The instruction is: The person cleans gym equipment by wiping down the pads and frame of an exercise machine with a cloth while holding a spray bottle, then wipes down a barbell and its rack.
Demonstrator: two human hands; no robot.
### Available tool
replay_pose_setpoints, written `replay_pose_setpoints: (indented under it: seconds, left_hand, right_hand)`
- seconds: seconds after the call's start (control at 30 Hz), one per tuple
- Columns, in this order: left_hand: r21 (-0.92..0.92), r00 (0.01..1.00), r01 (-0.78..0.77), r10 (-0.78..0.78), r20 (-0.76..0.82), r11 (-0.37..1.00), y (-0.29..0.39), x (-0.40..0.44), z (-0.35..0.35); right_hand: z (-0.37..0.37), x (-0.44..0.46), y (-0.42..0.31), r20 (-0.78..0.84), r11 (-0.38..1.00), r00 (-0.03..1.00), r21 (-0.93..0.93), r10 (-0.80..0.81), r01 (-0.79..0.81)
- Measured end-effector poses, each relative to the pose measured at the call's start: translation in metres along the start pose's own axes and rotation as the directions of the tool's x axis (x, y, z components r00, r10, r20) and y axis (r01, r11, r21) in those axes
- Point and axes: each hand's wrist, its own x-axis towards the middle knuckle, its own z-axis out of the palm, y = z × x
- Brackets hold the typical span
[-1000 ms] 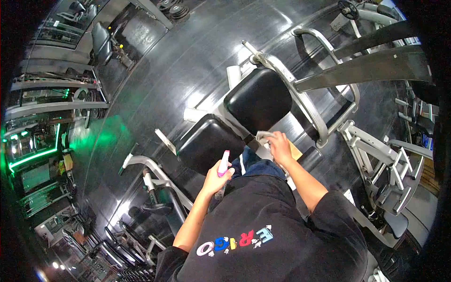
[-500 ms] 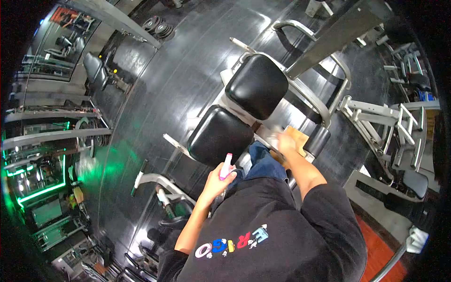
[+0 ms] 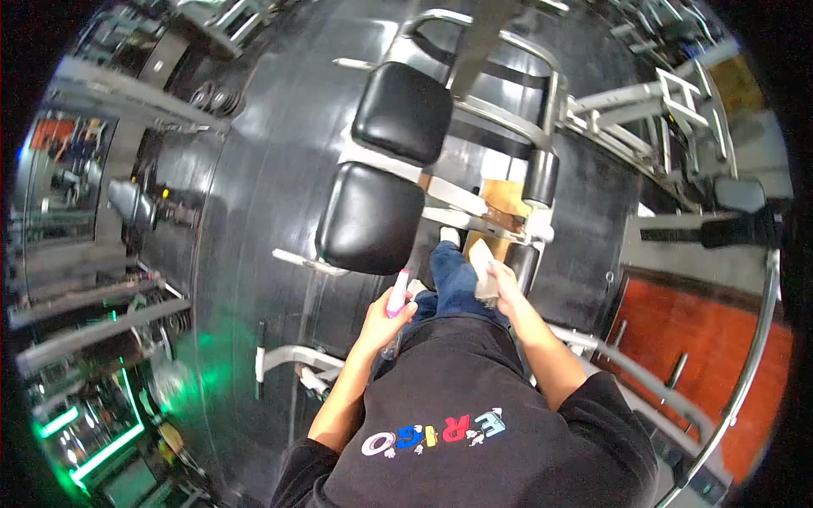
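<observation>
My left hand [image 3: 388, 317] is wrapped round a spray bottle [image 3: 400, 292] with a pink and white top, held near my waist. Its clear lower part hangs below the fingers. My right hand [image 3: 506, 288] grips a pale cloth [image 3: 483, 269] above my right thigh. Ahead of my left hand lies a black padded seat [image 3: 373, 218], with a second black pad [image 3: 403, 113] beyond it. Both pads belong to a machine with a silver frame [image 3: 457, 196]. Neither hand touches the pads.
Black rollers [image 3: 540, 178] stand on the machine's right side, near a yellow-brown board [image 3: 506, 196]. A curved silver bar [image 3: 296, 354] is at the left. On the right are a metal rail [image 3: 749, 372], red flooring [image 3: 669, 326] and another machine [image 3: 669, 106].
The view has turned and the machine's pads now lie further left and up. My right hand, with the cloth, has drawn back from the frame toward my thigh. My left hand still holds the bottle.
</observation>
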Motion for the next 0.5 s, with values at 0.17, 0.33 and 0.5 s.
replay_pose_setpoints:
  seconds: [0.17,0.33,0.5]
  left_hand:
    - [-0.147,0.983,-0.048,0.073,0.169,0.988,0.014,0.020,0.013]
    - [-0.322,0.956,-0.150,0.220,0.194,0.935,0.026,0.034,0.025]
    - [-0.458,0.889,0.201,0.035,0.456,0.866,0.034,0.029,0.018]
  right_hand:
    - [0.034,-0.053,-0.022,0.299,0.965,0.951,0.261,-0.080,-0.001]
    - [0.056,-0.112,-0.064,0.569,0.920,0.822,0.340,-0.036,-0.195]
    - [0.052,-0.098,-0.022,0.689,0.930,0.725,0.255,0.019,-0.266]
